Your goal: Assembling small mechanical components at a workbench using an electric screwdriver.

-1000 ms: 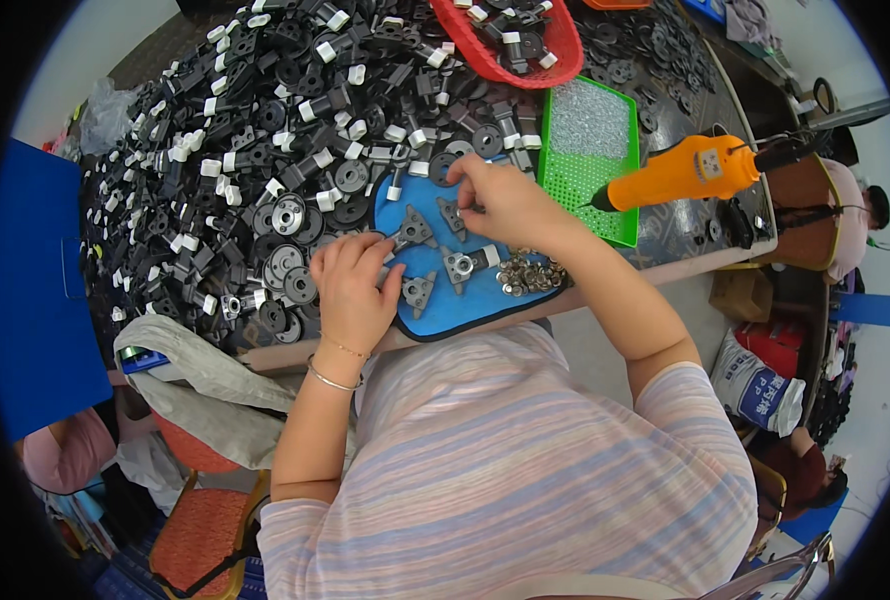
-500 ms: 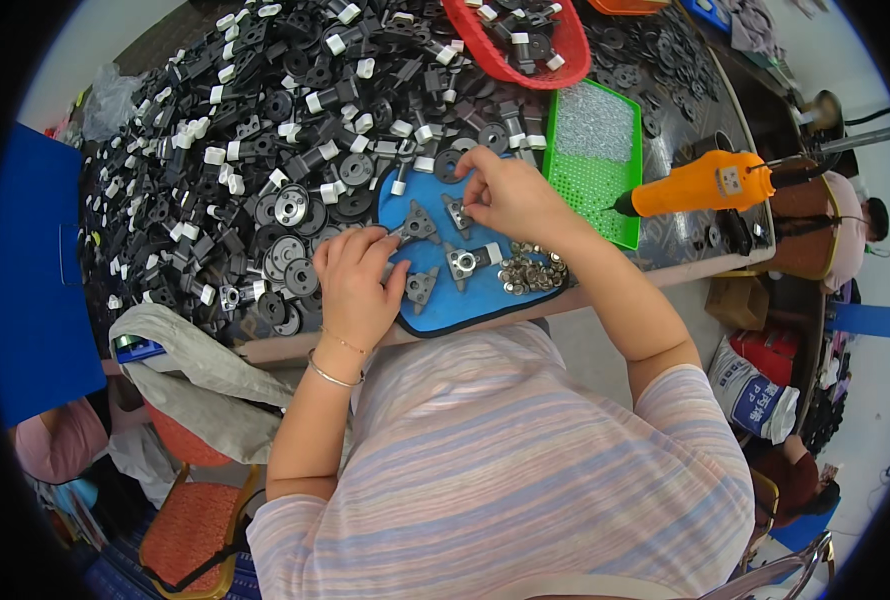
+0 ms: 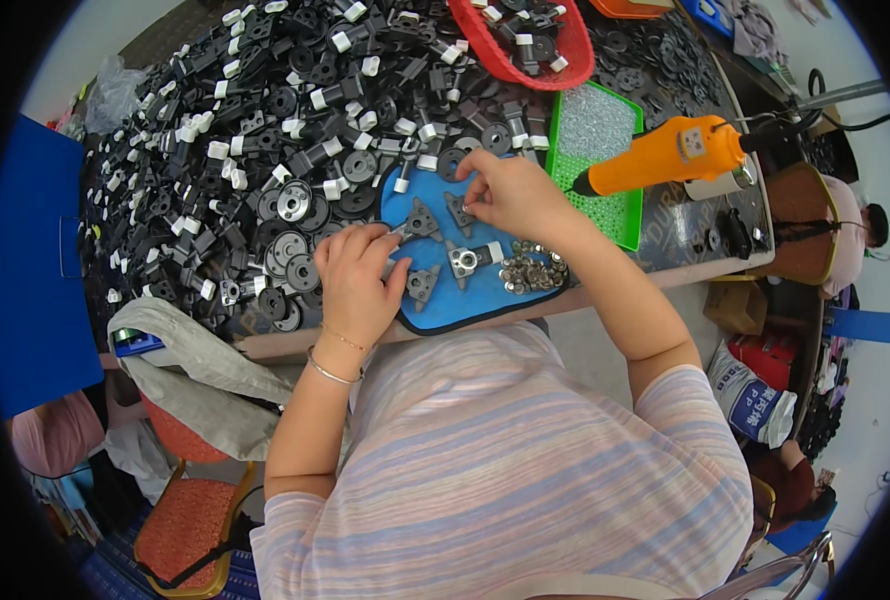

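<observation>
A blue mat (image 3: 435, 312) lies at the table's near edge with several dark grey three-armed brackets on it. My right hand (image 3: 520, 200) bends over the far bracket (image 3: 458, 214), thumb and a finger pinched at its edge; whatever small thing is between them is hidden. My left hand (image 3: 357, 275) rests at the mat's left side, thumb and index apart, fingertips by a second bracket (image 3: 423, 222). Below that lies a third bracket (image 3: 421, 287). Between the hands sits a bracket (image 3: 463, 262) with a metal ring and white-tipped arm. Small metal rings (image 3: 533, 270) are heaped at the right.
An orange power screwdriver (image 3: 665, 158) hangs over a green tray (image 3: 637, 220) of small silver pieces. A red basket (image 3: 577, 70) of parts stands behind. Piled black parts with white ends (image 3: 265, 130) cover the table's left. A grey cloth (image 3: 180, 350) drapes over the near-left edge.
The orange screwdriver has swung left and slightly away from me, its tip now over the green tray's left part. Both hands have stayed almost still.
</observation>
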`<state>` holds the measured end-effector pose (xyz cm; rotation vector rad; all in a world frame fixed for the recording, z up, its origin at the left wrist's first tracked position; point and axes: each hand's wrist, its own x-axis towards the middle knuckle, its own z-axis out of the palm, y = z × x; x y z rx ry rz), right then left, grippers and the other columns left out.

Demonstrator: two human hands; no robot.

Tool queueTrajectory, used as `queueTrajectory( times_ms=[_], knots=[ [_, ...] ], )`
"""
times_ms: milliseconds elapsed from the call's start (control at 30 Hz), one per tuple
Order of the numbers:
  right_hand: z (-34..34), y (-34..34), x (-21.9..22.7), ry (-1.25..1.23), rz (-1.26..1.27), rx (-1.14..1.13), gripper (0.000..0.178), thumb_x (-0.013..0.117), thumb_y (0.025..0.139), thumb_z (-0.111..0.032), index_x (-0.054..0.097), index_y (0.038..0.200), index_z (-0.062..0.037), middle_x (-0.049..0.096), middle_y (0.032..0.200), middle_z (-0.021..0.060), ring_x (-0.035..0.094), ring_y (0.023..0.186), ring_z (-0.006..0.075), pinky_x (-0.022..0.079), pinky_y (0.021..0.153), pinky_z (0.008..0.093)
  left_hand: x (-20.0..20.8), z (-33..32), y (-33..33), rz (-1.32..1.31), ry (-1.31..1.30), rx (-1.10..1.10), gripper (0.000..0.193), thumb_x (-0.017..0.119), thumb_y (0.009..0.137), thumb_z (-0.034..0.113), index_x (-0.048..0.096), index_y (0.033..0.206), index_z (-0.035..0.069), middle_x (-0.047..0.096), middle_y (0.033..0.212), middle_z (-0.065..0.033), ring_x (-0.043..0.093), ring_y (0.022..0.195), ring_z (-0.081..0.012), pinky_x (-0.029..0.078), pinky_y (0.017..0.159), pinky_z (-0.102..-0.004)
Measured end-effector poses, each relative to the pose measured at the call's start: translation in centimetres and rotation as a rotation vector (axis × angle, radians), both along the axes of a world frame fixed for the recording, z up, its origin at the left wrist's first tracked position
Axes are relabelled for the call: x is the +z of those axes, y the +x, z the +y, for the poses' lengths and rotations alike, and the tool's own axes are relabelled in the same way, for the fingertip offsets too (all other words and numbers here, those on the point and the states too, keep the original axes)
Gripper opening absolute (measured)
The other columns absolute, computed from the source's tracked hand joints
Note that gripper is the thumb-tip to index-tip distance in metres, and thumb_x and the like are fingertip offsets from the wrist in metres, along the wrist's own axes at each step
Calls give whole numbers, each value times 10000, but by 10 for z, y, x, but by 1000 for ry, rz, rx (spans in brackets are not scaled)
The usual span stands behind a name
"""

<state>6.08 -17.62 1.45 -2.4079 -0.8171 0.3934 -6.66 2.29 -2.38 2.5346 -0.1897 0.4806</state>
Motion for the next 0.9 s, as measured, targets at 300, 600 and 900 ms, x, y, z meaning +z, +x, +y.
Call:
queueTrajectory(
  times_ms=[300,600,900],
  knots=[
    [-1,3,2,23,48,20,337,672,707,-25,531,1013,-34,675,774,77,652,714,218,503,647,323,1,-1,0,3,3,0,279,712,696,151,646,958,83,598,1011,-46,522,1014,-252,321,933,-419],
    [-7,14,-5,123,415,43,278,639,771,-15,486,1003,-16,618,788,35,561,697,96,456,637,238,3,0,1,4,-5,0,279,711,695,148,648,958,81,601,1019,-49,523,1025,-254,321,932,-419],
    [-2,-23,3,-3,298,195,285,670,745,-33,491,967,-22,649,796,71,622,727,208,474,653,315,1,-1,0,6,-6,5,285,713,687,147,648,957,83,600,1017,-47,522,1029,-252,318,932,-419]
  ],
)
